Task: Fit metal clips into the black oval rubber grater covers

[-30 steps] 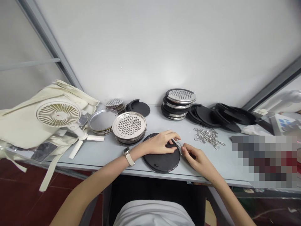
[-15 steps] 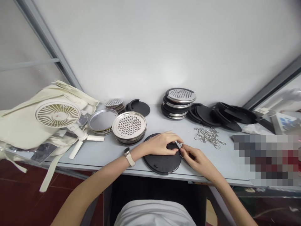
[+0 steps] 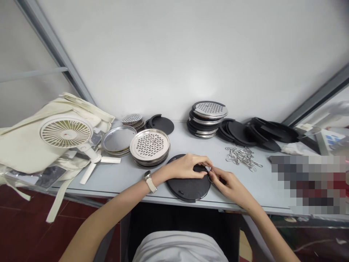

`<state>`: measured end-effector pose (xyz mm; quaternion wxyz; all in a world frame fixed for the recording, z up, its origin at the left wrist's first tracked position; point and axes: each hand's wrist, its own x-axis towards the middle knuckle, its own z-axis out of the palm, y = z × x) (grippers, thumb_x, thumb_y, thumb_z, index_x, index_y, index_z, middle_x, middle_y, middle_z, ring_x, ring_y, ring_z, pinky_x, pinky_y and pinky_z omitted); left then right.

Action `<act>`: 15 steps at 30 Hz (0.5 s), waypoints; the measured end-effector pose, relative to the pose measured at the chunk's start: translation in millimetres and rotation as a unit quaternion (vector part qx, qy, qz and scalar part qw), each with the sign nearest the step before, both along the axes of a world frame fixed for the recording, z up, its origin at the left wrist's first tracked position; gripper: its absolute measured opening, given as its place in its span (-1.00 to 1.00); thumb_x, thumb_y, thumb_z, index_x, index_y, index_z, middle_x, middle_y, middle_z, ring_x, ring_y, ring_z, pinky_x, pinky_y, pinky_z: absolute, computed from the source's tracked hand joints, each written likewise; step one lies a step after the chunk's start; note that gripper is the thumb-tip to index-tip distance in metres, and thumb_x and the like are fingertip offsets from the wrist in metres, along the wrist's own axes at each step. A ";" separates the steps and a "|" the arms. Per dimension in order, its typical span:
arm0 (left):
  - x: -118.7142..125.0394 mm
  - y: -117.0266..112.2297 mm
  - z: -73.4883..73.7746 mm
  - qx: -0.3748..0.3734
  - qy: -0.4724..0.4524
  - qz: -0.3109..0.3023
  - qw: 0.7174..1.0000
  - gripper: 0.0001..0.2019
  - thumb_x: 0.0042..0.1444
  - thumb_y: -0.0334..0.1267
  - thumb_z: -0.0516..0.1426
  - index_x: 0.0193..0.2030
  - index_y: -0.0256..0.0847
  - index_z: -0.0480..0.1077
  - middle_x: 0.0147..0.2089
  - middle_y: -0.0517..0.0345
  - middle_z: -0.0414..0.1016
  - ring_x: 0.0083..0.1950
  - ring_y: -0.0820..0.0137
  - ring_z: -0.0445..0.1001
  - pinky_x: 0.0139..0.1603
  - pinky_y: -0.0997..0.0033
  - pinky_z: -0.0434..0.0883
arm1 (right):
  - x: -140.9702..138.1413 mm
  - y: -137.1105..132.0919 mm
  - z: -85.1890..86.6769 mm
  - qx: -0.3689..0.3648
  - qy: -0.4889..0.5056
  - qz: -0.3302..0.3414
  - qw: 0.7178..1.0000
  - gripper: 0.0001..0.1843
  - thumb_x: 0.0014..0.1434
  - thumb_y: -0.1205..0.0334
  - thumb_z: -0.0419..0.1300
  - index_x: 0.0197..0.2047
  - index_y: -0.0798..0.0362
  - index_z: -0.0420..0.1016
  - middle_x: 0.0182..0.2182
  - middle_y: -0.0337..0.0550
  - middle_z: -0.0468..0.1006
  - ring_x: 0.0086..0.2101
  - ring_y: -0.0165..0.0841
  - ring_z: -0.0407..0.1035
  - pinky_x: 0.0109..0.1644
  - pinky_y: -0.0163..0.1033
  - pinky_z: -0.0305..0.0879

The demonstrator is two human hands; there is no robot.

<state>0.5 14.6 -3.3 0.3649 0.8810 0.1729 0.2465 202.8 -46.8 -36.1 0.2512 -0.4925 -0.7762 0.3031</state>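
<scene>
A round black disc (image 3: 188,191) with a raised rim along part of its edge lies at the front of the table. My left hand (image 3: 188,166) rests across its top, thumb and fingers curled about the disc's right edge. At that edge my right hand (image 3: 225,181) pinches a small wire clip (image 3: 209,178), whose looped end shows below the fingertips. The other end runs up between both hands, where the fingers partly cover it. Similar wire clips (image 3: 242,158) lie in a loose pile to the right.
Left of the disc stand stacked perforated metal grater plates (image 3: 149,145) and plain metal discs (image 3: 120,139). Behind are assembled black-rimmed graters (image 3: 208,109) and black holders (image 3: 240,133). A white fan (image 3: 67,133) and cream bag (image 3: 24,145) occupy the left end. A blurred patch covers the right.
</scene>
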 end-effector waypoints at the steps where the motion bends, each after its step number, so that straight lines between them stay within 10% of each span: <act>1: 0.0 0.0 0.0 -0.010 0.000 0.001 1.000 -0.69 0.08 -0.46 0.13 0.00 -0.23 0.36 -0.06 0.08 0.50 -0.04 0.38 0.47 0.01 0.47 0.35 | 0.1 -0.2 -0.1 0.000 0.000 -0.001 1.000 -0.66 0.34 0.08 -0.10 -0.45 0.04 0.17 -0.58 -0.35 0.13 -0.53 -0.44 0.03 -0.46 -0.34 -0.01; 15: 0.3 1.4 -3.5 -0.022 -0.017 0.002 1.000 -0.73 0.06 -0.46 0.16 -0.06 -0.25 0.36 -0.11 0.08 0.49 -0.09 0.40 0.46 -0.01 0.48 0.36 | 0.6 0.9 -3.0 0.001 0.014 -0.013 1.000 -0.65 0.33 0.08 -0.08 -0.47 0.02 0.12 -0.59 -0.37 0.05 -0.54 -0.45 -0.01 -0.48 -0.35 -0.03</act>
